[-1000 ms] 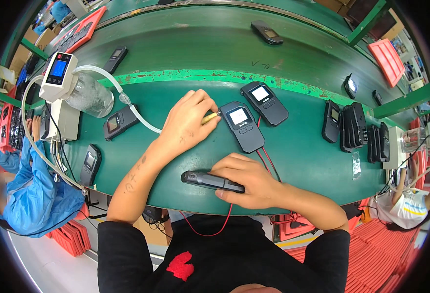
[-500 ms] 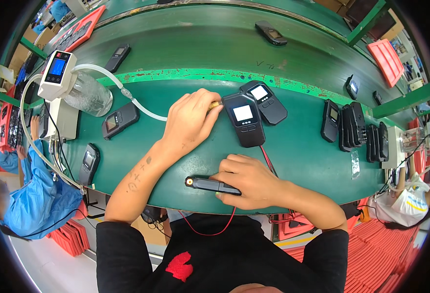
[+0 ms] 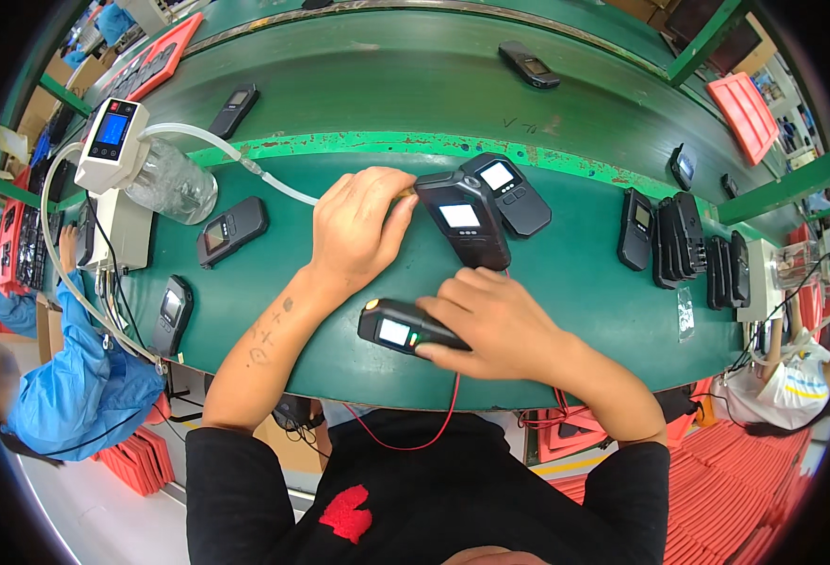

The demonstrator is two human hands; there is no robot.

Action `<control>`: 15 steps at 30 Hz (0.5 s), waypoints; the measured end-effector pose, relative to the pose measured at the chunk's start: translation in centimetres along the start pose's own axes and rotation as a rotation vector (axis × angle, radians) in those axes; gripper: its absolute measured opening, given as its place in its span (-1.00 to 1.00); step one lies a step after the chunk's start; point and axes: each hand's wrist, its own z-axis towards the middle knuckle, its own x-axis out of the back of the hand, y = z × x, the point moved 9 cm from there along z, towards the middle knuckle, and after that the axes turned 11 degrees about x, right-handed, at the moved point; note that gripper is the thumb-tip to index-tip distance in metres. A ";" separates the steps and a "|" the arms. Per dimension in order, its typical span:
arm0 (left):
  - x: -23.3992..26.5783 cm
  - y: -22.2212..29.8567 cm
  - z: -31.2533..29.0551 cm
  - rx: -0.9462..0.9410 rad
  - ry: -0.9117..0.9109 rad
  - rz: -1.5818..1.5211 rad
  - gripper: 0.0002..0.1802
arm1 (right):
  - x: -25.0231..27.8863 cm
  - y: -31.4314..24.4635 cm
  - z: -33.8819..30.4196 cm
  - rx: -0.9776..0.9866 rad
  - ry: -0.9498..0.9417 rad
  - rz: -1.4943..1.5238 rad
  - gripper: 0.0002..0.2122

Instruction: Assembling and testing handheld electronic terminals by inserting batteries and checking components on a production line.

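My left hand [image 3: 363, 226] is closed round the end of a clear hose [image 3: 288, 189]. The brass-coloured tip between its fingers meets the upper left corner of a black handheld tester [image 3: 477, 233] with a lit white screen, which leans at a tilt. Behind that one lies a second lit tester [image 3: 519, 202], partly covered by it. Nearer the table edge, my right hand [image 3: 495, 325] grips another tester [image 3: 389, 325]; its screen glows, with a green light beside it and a yellow spot at its end. Red wires run under this hand.
A pump-like unit with a blue display [image 3: 111, 132] and clear jar [image 3: 175, 184] stands left, feeding the hose. Two testers lie near it. Several black testers [image 3: 681, 240] are grouped at right. Beyond the green rail, more testers rest on the belt [image 3: 377, 85]. Other people sit either side.
The tester in my right hand has rolled, bringing its screen into view. The middle tester has tilted, its top shifting left with my left hand. Testers on the belt have drifted slightly right.
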 end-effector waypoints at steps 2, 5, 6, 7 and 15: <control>0.2 0.0 -0.1 0.005 0.001 -0.004 -0.71 | 1.0 0.6 -0.3 0.005 -0.023 -0.114 -0.66; 0.3 -0.2 -0.2 -0.005 0.012 -0.011 -0.71 | 4.8 0.8 -1.3 0.005 0.296 -0.323 -0.66; 0.5 -0.3 -0.4 -0.015 0.024 -0.012 -0.71 | 5.2 1.1 -1.0 0.004 0.297 -0.322 -0.66; 0.7 -0.3 -0.4 -0.026 0.036 -0.013 -0.71 | 6.9 2.0 -1.2 -0.078 0.442 -0.343 -0.67; -0.3 -0.5 -0.8 0.134 -0.021 -0.146 -0.78 | 5.7 6.2 -2.2 -0.322 0.438 -0.082 -0.73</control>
